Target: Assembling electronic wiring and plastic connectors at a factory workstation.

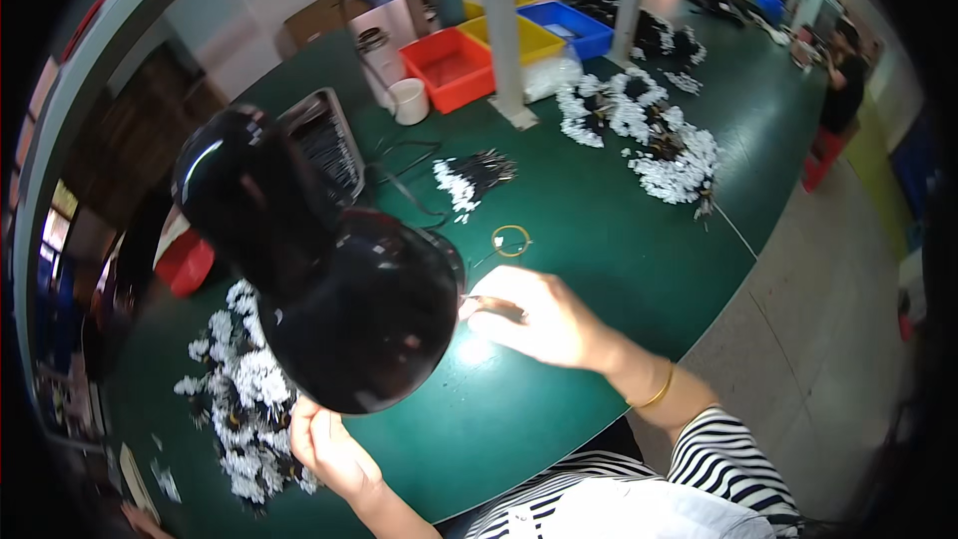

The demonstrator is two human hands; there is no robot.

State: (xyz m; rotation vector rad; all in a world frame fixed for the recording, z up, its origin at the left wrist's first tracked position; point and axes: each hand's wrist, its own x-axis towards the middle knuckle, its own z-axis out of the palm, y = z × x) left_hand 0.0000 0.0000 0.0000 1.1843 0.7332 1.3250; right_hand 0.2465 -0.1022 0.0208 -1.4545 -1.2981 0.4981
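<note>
A black desk lamp (359,309) hangs in front of me, and its shade hides the spot between my hands. My right hand (544,319) is closed around a slim dark tool (499,308) just right of the shade, in bright light. The tool's tip is hidden, so I cannot tell its kind. My left hand (334,451) has its fingers pinched at the shade's lower edge, and whatever is in them is out of sight. Beside it lies a heap of black wire bundles with white ends (261,379). A yellow ring-shaped band (511,241) rests beyond my right hand.
On the green table (599,269) lie a small wire bundle (474,180) and a larger white-ended pile (674,155). Farther back are red (449,70), yellow (539,41) and blue (589,35) bins, a white cup (409,101) and a metal post (504,30). Another person (846,80) sits far right.
</note>
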